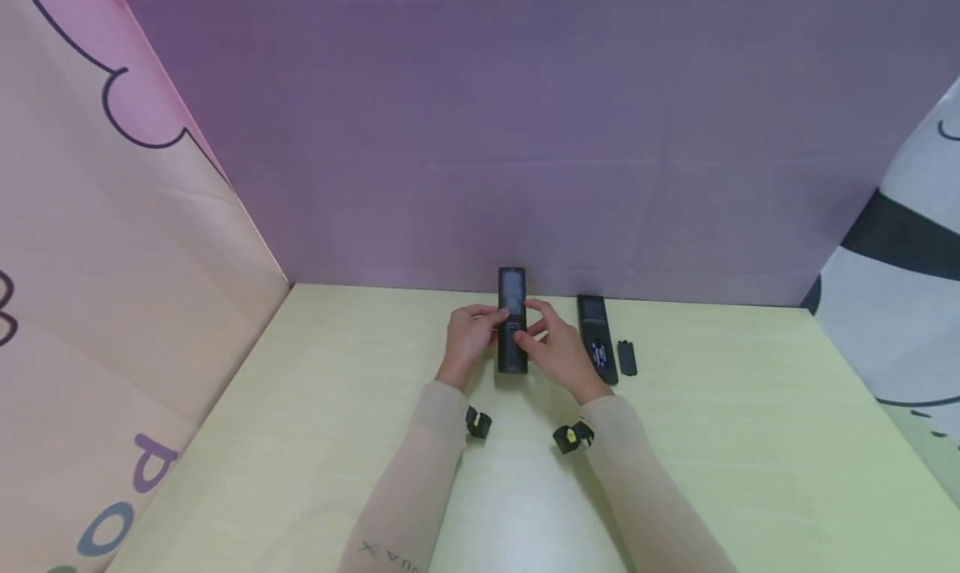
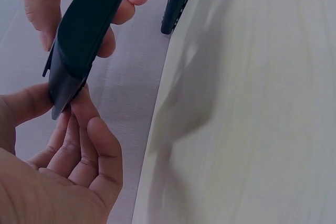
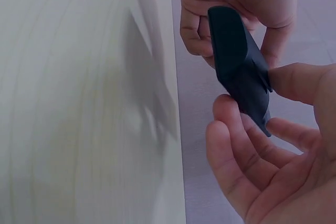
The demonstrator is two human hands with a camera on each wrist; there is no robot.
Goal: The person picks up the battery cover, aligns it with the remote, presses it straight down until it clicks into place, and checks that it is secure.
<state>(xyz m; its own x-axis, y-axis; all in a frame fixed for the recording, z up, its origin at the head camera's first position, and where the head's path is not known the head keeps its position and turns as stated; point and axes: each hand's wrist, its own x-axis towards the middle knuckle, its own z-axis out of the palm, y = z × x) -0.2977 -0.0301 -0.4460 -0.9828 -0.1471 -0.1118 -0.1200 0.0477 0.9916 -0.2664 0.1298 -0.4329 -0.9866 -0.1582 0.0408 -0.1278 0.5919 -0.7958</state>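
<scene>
A dark remote control [image 1: 512, 358] is held up over the back of the table, its back face toward the head camera. My left hand [image 1: 469, 338] pinches its left edge between thumb and fingers. On the opposite edge, my right hand [image 1: 558, 354] grips it, with the thumb on the back face. Both wrist views show the remote's end tilted, and a thin raised piece [image 2: 47, 65] stands out from its back in the left wrist view. Right of the hands lies a second remote [image 1: 592, 313], its battery compartment uncovered and blue batteries [image 1: 598, 354] showing.
A small dark battery cover [image 1: 627, 359] lies on the table [image 1: 720, 439] just right of the second remote. A purple cloth backdrop [image 1: 525, 139] rises behind the table's far edge, with printed cloth [image 1: 112, 248] along the left side.
</scene>
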